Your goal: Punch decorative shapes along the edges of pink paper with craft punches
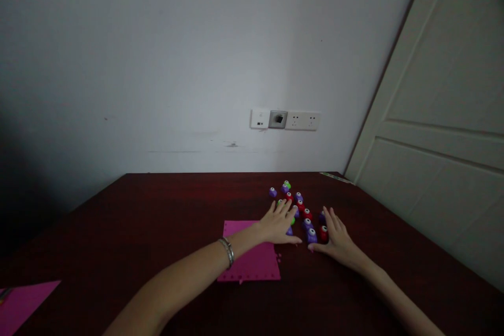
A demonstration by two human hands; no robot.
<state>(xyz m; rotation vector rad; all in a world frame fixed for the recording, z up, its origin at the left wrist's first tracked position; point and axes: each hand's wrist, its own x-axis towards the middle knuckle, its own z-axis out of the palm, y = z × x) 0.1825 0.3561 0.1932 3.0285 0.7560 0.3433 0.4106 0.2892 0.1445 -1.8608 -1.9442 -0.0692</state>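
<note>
Several small toy pieces in purple, red and green, each with a round white eye on top, lie in a loose group on the dark red-brown table. My left hand [279, 223] rests flat with spread fingers over the left side of the group, partly hiding some pieces. On the other side, my right hand [334, 239] is spread too, its fingers beside a red piece [323, 233]. Between my hands sit a purple piece [311, 235] and another red piece [307, 214]. A pink sheet [255, 265] with small holes along its edge lies under my left forearm.
Tiny pink bits [279, 258] lie by the sheet's right edge. Another pink sheet [27, 304] with a dark, thin object on it is at the lower left. Wall sockets [302, 121] are above the table's back edge; a white door [441, 131] stands at right.
</note>
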